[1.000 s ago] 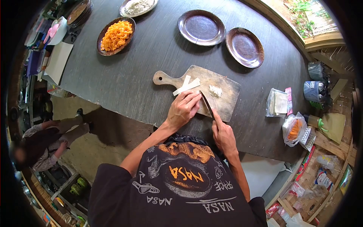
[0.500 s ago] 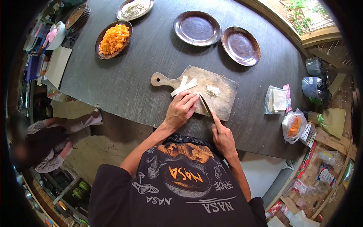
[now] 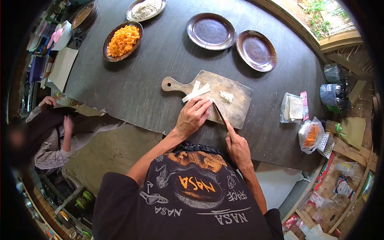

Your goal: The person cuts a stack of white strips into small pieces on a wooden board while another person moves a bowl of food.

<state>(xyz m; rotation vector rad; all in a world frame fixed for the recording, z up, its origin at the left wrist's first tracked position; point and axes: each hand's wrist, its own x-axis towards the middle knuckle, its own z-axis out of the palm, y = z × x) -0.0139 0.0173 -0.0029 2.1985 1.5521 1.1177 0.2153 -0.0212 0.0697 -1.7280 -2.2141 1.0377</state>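
A wooden cutting board [image 3: 236,90] lies on the dark table, its handle pointing left. My left hand [image 3: 195,114] is closed on white strips [image 3: 197,93] at the board's near edge, fingertips beside the blade. In my right hand [image 3: 237,144] is a knife [image 3: 219,112], its blade slanting up and left over the board against the end of the strips. A small pile of finely cut white pieces [image 3: 226,97] sits on the board right of the blade.
Beyond the board are two brown plates [image 3: 211,31] [image 3: 256,51], a bowl of chopped orange food [image 3: 123,41] and a plate of white powder [image 3: 146,9]. Bagged carrots [image 3: 311,136], a grater [image 3: 326,145] and a packet [image 3: 294,108] lie right. Another person [image 3: 52,136] is at left.
The other person at the left has moved and now has both hands raised. My hands hold nearly the same pose, with the knife shifted slightly. The whole view has shifted a little.
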